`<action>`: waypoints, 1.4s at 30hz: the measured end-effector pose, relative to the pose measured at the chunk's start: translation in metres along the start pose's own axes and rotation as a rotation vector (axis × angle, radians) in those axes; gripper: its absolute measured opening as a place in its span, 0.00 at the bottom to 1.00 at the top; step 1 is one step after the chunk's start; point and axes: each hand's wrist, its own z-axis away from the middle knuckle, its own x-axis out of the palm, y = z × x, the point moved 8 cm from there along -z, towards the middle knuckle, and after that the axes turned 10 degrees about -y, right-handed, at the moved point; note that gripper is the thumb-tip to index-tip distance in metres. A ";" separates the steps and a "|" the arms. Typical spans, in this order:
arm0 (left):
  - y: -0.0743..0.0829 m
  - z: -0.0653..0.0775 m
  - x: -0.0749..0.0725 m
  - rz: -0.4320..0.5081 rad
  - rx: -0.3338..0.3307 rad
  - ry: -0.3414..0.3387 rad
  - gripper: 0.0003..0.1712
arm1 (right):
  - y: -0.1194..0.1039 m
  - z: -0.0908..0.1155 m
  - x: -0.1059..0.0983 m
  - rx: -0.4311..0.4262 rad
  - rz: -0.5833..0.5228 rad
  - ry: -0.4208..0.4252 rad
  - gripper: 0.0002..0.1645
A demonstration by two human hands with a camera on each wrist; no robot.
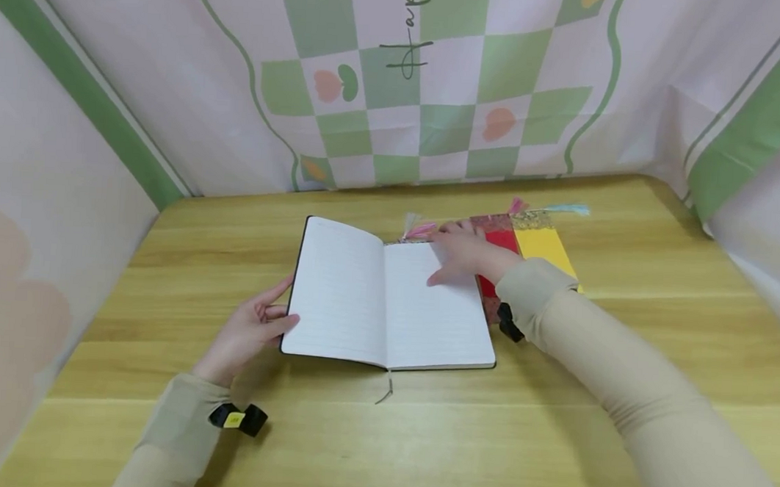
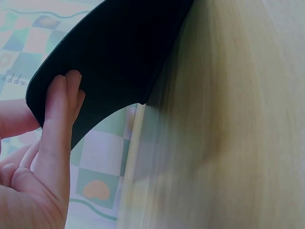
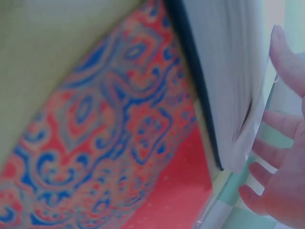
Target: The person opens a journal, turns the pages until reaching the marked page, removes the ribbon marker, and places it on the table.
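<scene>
A notebook (image 1: 341, 292) with a black cover lies open on the table, its pages pale and faintly lined. My left hand (image 1: 246, 335) pinches its left edge, thumb on the page and fingers behind; in the left wrist view the raised black cover (image 2: 109, 57) bends over those fingers (image 2: 57, 100). Across the upper right of the right page reaches my right hand (image 1: 459, 251), fingers spread and thumb over the paper. The right wrist view has this hand (image 3: 286, 162) with loose fingers beside the page block (image 3: 224, 81); whether it touches the paper I cannot tell.
Flat tasselled cards, one red (image 1: 501, 242) and one yellow (image 1: 545, 248), lie right of the notebook, the red partly under my right arm. Pink and white tassels (image 1: 419, 229) stick out behind the notebook. A ribbon (image 1: 389, 390) trails toward me. A checked curtain (image 1: 398, 89) hangs behind the table.
</scene>
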 end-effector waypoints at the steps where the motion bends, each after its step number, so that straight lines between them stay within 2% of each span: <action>1: 0.000 0.000 0.000 0.000 -0.001 0.001 0.39 | -0.001 0.000 -0.001 0.004 0.011 0.005 0.52; 14: 0.001 0.001 0.000 -0.018 0.002 -0.004 0.39 | -0.012 0.012 -0.001 0.024 0.110 0.113 0.48; 19: 0.001 0.001 0.001 -0.022 -0.003 -0.010 0.39 | -0.013 0.017 -0.001 0.013 0.114 0.163 0.46; 23: 0.001 0.002 0.001 -0.025 -0.006 -0.008 0.39 | -0.014 0.022 0.001 -0.018 0.084 0.188 0.45; 28: 0.002 0.001 0.001 -0.027 0.002 -0.002 0.39 | -0.016 0.032 0.005 -0.047 0.009 0.172 0.43; 42: 0.002 0.000 0.000 -0.004 0.011 -0.016 0.39 | -0.032 0.075 0.016 -0.213 -0.031 0.197 0.35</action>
